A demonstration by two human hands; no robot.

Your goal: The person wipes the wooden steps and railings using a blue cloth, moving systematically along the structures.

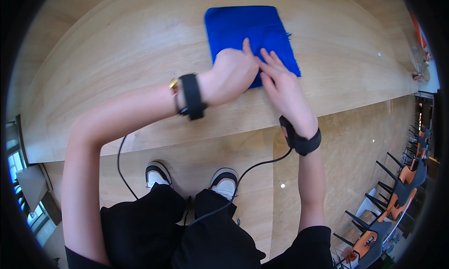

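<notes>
A blue cloth (245, 23), roughly rectangular, lies spread on the light wooden table (140, 62). Its right edge is frayed, and faint creases run across its middle. Over the lower left of the cloth is my left hand (231, 76), slightly blurred, with one finger extended and the others curled out of sight beneath it. Whether those hidden fingers pinch the fabric cannot be seen. My right hand (284, 85) rests palm down at the cloth's lower right, fingers apart and reaching onto the fabric. The fingertips of both hands almost meet.
Black straps circle both wrists. A black cable (245, 174) runs from the right wristband down across my legs, and another cable (121, 167) hangs on the left. The table's front edge passes below my hands. Chairs (403, 185) stand on the floor at far right.
</notes>
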